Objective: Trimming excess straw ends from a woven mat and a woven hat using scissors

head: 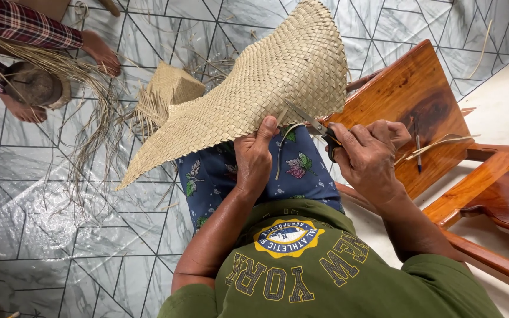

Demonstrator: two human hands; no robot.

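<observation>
Both hands are busy trimming: left hand (254,156) grips the woven hat (254,88), right hand (366,156) grips scissors (313,125); next snip likely needs steady edge-following.

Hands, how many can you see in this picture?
3. The left hand grips the woven straw hat at its edge; the right hand holds scissors beside it; another person's hand rests on the floor, top left. That person's other hand may be hidden.
</observation>
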